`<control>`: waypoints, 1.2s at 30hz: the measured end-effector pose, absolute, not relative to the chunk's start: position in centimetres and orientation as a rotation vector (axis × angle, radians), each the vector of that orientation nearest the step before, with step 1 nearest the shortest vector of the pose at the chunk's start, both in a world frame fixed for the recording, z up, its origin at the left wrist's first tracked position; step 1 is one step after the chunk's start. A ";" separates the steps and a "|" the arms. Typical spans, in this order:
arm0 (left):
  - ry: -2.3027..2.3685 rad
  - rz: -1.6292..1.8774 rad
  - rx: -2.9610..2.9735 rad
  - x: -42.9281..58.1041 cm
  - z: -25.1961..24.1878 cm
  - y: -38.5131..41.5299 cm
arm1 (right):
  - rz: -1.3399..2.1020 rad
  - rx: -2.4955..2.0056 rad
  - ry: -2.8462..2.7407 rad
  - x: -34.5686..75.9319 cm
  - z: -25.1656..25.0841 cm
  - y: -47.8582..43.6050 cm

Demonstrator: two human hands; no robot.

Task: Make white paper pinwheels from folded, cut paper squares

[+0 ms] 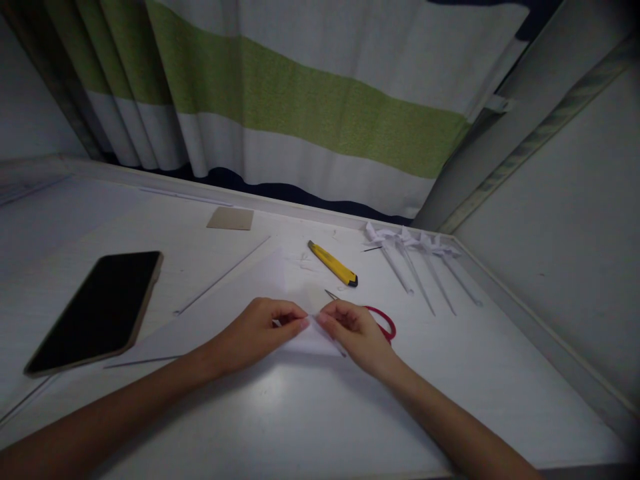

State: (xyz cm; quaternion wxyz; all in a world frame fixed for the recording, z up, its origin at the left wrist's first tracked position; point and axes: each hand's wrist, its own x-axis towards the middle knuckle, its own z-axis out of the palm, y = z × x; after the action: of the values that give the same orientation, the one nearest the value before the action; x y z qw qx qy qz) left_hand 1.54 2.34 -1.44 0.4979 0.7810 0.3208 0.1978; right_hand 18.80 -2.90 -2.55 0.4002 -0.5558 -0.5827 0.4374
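Both hands meet over the white table, pinching a white sheet of paper (313, 343) at its upper edge. My left hand (273, 327) has thumb and forefinger closed on the paper. Close beside it, my right hand (353, 330) grips the same paper between thumb and fingers. The sheet slopes down below the fingertips, and part of it is hidden by the hands. Red-handled scissors (387, 323) lie partly under my right hand, their tip showing above it. A larger white paper (230, 293) with a slanted edge lies behind my left hand.
A yellow box cutter (333, 263) lies beyond the hands. Several paper pinwheels (405, 240) on paper sticks rest at the back right. At left are a tablet (97, 313) and a thin rolled paper stick (223, 277). A brown card (230, 219) lies near the striped curtain (310, 87).
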 end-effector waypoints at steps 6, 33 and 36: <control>0.770 0.463 1.904 1.6 -1.6 2.4 | 1.081 -1.385 -1.482 18.6 -3.5 -3.0; 0.726 0.506 1.848 1.6 -1.2 2.1 | 1.112 -1.330 -1.499 18.1 -3.1 -3.4; 0.719 0.513 1.846 1.5 -1.3 2.1 | 1.049 -1.335 -1.541 18.1 -3.1 -3.4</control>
State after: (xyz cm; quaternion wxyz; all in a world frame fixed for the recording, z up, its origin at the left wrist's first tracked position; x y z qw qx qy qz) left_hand 1.53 2.09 -1.31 0.5206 0.7703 0.3000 0.2139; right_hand 18.15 -3.45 -3.05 0.4118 -0.5306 -0.6125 0.4168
